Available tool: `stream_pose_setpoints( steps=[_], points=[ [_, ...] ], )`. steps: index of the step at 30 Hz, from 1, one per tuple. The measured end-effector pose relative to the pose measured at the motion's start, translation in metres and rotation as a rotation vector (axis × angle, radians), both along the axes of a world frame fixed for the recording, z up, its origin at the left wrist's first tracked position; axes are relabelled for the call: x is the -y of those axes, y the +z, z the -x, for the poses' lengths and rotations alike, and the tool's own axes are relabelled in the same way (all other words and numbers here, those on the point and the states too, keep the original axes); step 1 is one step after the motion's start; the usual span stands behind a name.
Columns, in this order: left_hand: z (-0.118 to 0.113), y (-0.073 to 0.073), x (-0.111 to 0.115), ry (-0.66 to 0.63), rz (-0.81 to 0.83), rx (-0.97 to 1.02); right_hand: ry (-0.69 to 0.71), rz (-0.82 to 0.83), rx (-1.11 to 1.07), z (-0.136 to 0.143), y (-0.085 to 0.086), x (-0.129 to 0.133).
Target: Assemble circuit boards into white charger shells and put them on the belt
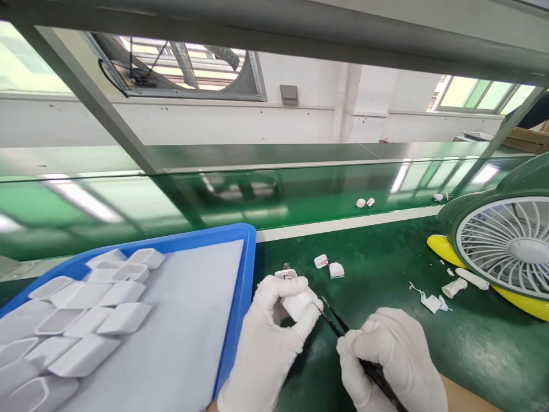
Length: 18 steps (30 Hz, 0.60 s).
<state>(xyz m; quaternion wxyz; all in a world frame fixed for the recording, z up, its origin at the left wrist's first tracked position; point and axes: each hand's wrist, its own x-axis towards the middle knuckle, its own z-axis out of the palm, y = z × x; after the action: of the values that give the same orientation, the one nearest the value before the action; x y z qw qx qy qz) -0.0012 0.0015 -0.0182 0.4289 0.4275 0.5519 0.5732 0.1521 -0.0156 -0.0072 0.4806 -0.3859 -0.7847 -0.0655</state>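
My left hand (pixel 268 343), in a white glove, pinches a small white plastic housing (pixel 299 304) between thumb and fingers. In my gloved right hand (pixel 390 355) is a pair of black tweezers (pixel 369 366), gripped like a pen. Their tips point at the housing, slightly apart; whether they touch it I cannot tell. Just beyond my left fingers shows a white piece with metal prongs (pixel 286 273), partly hidden by the glove. Farther off on the green bench lie two small white parts (pixel 337 270) joined by thin red wire.
A blue tray (pixel 249 269) to the left holds several white plastic shells (pixel 124 317) on a white sheet. At the right stands a green fan (pixel 514 246) with a yellow base. White scraps (pixel 431 302) lie before it. Small white parts (pixel 364 202) sit on the conveyor belt (pixel 300 197) behind.
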Motion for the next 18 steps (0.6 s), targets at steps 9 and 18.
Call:
stream_pose_setpoints(
  steps=[9,18],
  points=[
    [0.004,-0.002,0.000,-0.038,0.058,-0.002,0.086,0.235,0.029,-0.003,0.006,0.001],
    [0.003,0.002,0.001,-0.107,0.095,0.093,0.447,0.217,-0.017,-0.006,0.011,-0.013]
  ],
)
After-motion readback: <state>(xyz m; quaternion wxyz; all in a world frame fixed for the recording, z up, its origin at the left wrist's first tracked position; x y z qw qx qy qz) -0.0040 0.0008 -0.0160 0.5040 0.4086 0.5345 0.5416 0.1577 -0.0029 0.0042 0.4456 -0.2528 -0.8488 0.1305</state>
